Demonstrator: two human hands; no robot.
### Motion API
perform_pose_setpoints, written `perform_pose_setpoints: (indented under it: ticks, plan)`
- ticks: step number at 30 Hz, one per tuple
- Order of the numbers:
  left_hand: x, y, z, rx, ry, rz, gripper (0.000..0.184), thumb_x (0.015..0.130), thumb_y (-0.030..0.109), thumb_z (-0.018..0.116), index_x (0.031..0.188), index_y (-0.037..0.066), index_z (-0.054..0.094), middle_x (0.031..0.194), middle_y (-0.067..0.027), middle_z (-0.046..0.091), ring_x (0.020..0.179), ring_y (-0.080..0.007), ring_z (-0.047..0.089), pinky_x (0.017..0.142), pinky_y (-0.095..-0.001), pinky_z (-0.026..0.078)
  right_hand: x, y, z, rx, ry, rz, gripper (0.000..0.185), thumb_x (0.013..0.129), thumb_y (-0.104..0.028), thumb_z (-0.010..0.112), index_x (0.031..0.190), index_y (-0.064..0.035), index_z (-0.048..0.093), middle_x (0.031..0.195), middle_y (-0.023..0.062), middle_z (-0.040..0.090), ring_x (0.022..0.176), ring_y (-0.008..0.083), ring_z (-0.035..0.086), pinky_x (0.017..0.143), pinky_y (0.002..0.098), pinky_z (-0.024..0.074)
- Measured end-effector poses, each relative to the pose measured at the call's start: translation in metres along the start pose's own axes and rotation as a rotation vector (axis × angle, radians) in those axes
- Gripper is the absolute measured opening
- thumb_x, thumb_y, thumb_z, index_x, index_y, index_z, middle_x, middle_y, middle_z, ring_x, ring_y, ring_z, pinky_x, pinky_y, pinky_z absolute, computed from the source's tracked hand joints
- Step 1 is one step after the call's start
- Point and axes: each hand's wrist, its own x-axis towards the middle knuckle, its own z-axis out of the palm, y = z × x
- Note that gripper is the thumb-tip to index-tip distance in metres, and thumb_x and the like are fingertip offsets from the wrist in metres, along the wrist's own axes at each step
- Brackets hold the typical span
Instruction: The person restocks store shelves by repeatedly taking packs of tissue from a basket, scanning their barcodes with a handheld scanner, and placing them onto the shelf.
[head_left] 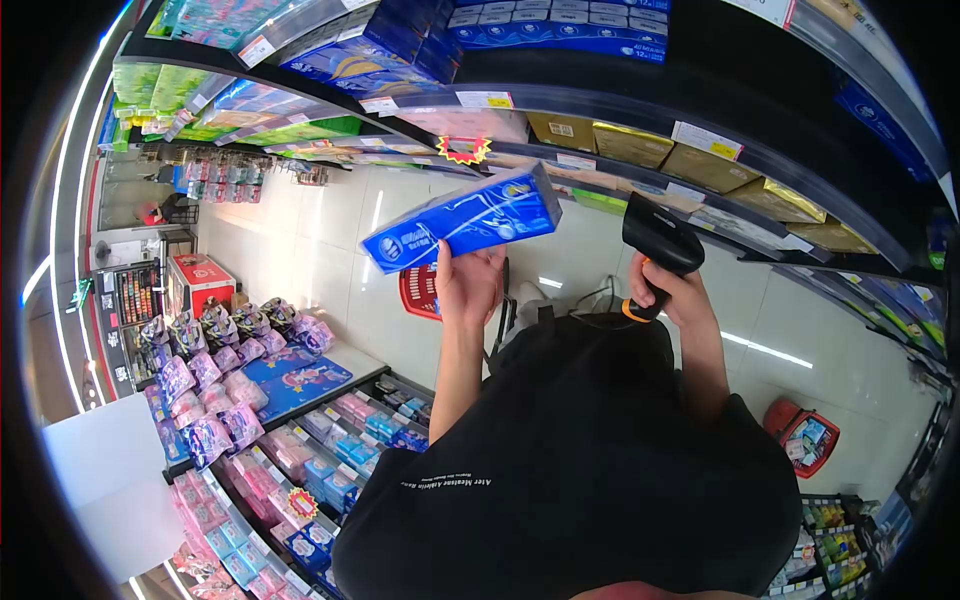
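A blue pack of tissues [465, 222], long and box-shaped, rests tilted in my left hand [468, 280]; the thumb lies on its near side, while the other fingers are partly hidden beneath. In my right hand [672, 290] is a black barcode scanner [662, 236] with orange trim on its handle. My fingers wrap round the handle, and the scanner's head points up and to the left, toward the shelf. Pack and scanner are apart, with the pack to the left.
Shelves ahead hold blue tissue packs [560, 30] and gold boxes [635, 143] above price labels [707, 140]. A red basket [420, 290] stands on the floor beyond my left arm, another red basket [802, 440] behind at right. Pink packages [205, 370] fill a display at left.
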Motion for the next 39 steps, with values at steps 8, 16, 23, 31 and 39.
perform_pose_setpoints:
  ticks: [8,16,23,31,39]
  plan:
    - [0.006,0.029,-0.014,-0.096,-0.110,0.150,0.066,0.074,0.020,0.058,0.137,0.003,0.049,0.135,-0.0158,0.054,0.130,-0.0342,0.046,0.112,-0.0521,0.030,-0.004,0.005,0.004,-0.127,0.033,0.048,0.014,0.092,-0.012,0.063,0.097,-0.0003,0.058,0.071,0.0080,0.056,0.058,0.0125,0.052,0.054,0.0266,0.0422]
    - [-0.002,0.030,-0.005,-0.407,-0.441,-0.216,0.056,0.099,0.028,0.051,0.145,-0.002,0.038,0.082,-0.0056,0.048,0.071,-0.0127,0.050,0.066,-0.0237,0.046,0.001,0.011,0.018,-0.414,-0.051,0.085,0.014,0.088,-0.005,0.065,0.100,-0.0006,0.060,0.076,0.0053,0.061,0.060,0.0093,0.055,0.056,0.0247,0.0434]
    - [-0.002,0.029,-0.014,-0.376,-0.713,-0.361,0.067,0.099,0.035,0.048,0.150,-0.001,0.025,0.082,-0.0110,0.053,0.063,-0.0180,0.059,0.055,-0.0274,0.051,0.002,0.020,0.020,-0.427,-0.111,0.107,0.031,0.081,0.002,0.071,0.110,0.0007,0.059,0.082,0.0065,0.068,0.063,0.0097,0.060,0.055,0.0247,0.0467]
    - [-0.013,0.023,-0.012,-0.074,-0.207,-0.172,0.079,0.086,0.063,0.056,0.127,-0.004,0.052,0.091,-0.0097,0.057,0.089,-0.0253,0.061,0.086,-0.0378,0.054,-0.003,0.019,0.019,-0.447,-0.118,0.073,0.034,0.080,0.001,0.072,0.111,0.0013,0.059,0.081,0.0063,0.068,0.063,0.0088,0.059,0.055,0.0241,0.0466]
    - [-0.011,0.045,0.004,0.284,-0.200,0.146,0.091,0.086,0.047,0.064,0.153,0.003,0.020,0.156,-0.0210,0.027,0.139,-0.0393,0.035,0.111,-0.0536,0.035,-0.006,0.025,0.017,-0.445,0.051,0.053,0.030,0.083,0.000,0.071,0.111,-0.0001,0.059,0.076,0.0043,0.065,0.059,0.0072,0.058,0.053,0.0229,0.0449]
